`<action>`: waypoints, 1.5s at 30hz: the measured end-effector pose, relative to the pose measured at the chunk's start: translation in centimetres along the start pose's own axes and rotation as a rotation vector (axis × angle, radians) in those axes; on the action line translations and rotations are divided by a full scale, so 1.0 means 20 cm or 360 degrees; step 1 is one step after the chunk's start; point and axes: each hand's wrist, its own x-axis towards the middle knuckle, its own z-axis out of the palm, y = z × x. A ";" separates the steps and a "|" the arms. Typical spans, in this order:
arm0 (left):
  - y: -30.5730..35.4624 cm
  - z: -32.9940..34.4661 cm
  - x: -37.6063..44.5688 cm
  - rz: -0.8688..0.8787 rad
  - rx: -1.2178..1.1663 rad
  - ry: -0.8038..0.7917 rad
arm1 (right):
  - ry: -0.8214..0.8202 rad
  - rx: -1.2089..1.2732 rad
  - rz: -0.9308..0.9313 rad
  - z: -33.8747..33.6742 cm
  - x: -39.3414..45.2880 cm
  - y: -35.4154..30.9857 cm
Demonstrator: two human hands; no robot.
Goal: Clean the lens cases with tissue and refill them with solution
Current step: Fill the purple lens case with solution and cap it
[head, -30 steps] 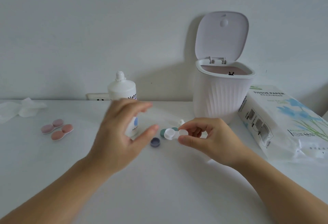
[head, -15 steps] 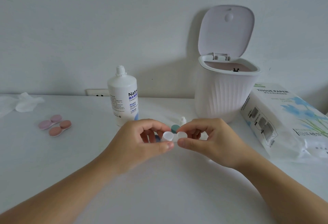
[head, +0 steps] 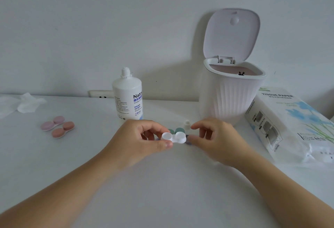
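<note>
Got my left hand (head: 139,141) pinching the white lens case (head: 174,137) by its left well, thumb in front and fingers behind, holding it just above the table (head: 162,191). My right hand (head: 215,140) sits just beside the case's right end with fingers loosely curled and nothing in it. Green caps (head: 178,130) lie right behind the case. The uncapped solution bottle (head: 128,95) stands behind my left hand, the tissue paper pack (head: 289,124) off to the right, and pink lens cases (head: 57,126) to the left.
</note>
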 end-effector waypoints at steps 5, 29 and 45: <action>-0.01 -0.02 0.01 -0.0010 0.0017 0.0003 | -0.0100 -0.0277 -0.0015 0.04 0.01 -0.02; -0.01 0.00 0.01 -0.0003 0.0046 -0.0036 | 0.0024 0.0917 -0.0060 -0.05 -0.02 -0.09; 0.01 0.01 -0.01 -0.0039 -0.0104 -0.0069 | -0.0376 0.0789 -0.0297 -0.03 -0.06 -0.12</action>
